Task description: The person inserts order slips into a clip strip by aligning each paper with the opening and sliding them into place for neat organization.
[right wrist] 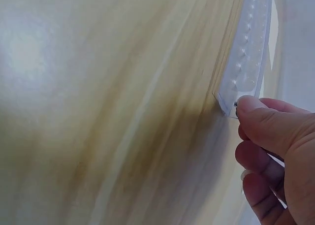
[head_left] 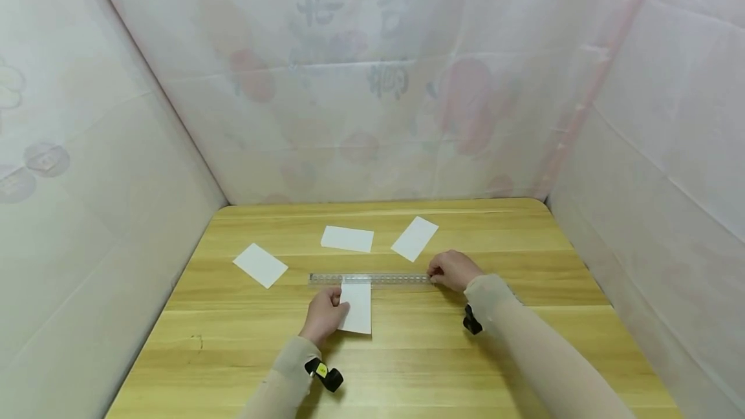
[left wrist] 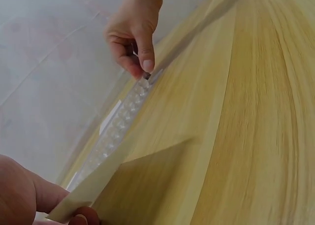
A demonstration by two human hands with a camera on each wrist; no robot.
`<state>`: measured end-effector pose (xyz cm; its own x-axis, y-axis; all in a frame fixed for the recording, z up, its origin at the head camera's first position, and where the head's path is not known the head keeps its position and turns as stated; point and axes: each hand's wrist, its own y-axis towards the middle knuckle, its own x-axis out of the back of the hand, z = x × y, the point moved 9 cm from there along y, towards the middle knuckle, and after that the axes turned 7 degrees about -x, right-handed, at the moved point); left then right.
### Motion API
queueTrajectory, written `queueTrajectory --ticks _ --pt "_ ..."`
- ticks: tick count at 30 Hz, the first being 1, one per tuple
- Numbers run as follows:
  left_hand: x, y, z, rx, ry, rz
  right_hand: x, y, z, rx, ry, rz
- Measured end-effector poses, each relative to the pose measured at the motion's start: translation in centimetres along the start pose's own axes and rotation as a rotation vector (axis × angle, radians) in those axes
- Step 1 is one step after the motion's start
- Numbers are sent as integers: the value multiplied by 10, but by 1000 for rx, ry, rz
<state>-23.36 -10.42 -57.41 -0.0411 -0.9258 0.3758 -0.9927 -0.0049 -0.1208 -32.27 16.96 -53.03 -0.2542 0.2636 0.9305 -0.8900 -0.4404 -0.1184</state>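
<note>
Pale printed fabric [head_left: 372,115] stands behind and at both sides of a wood-grain counter [head_left: 419,367]. Clear plastic strip [head_left: 387,279] runs crosswise near mid-counter, rows of small marks along its length. Right hand [head_left: 456,269]: grip narrow, thumb and finger pinching the strip's right end; a tiny dark spot shows by the thumb tip, nature unclear. Left hand [head_left: 324,312]: grip closed on the left edge of a white card [head_left: 357,309], thumb on top. White card is on the near side of the strip, far edge meeting it; over or under, cannot tell. Left wrist view shows this card tilted up, casting a shadow on the wood. Beyond the strip lie three more: left card [head_left: 260,265], middle card [head_left: 347,238] and right card [head_left: 414,238], each at a different angle.
</note>
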Motion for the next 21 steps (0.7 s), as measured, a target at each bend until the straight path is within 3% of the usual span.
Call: queueTrajectory --ticks 10,21 --pt "-5 2 -1 -12 0 -3 -6 -5 -10 -67 133 -10" --pt "-11 1 -8 -13 -7 2 -6 -7 -18 -103 185 -9"
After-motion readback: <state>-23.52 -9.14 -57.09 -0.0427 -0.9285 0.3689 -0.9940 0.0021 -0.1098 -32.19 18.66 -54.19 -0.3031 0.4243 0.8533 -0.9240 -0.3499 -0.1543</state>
